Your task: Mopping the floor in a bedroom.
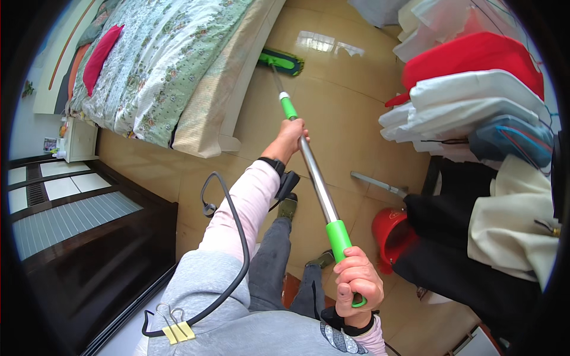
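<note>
A flat mop with a green head (282, 61) lies on the tiled floor, its left end against or just under the side of the bed. From it a metal pole (317, 175) slants back towards my body. My left hand (293, 134) is wrapped around the pole just below its upper green collar (288, 107). Closer to me, my right hand (360, 278) grips the green end handle (339, 238), with the handle's loop tip showing below the fingers. Both wrists wear dark bands.
The bed (178, 66) with floral covers stands at the left, its pale frame leg (229, 143) near the mop. A dark wooden cabinet (147, 222) is at lower left. Hanging garments (472, 93) line the right side, above a red bucket (389, 236) and a grey bar (374, 181).
</note>
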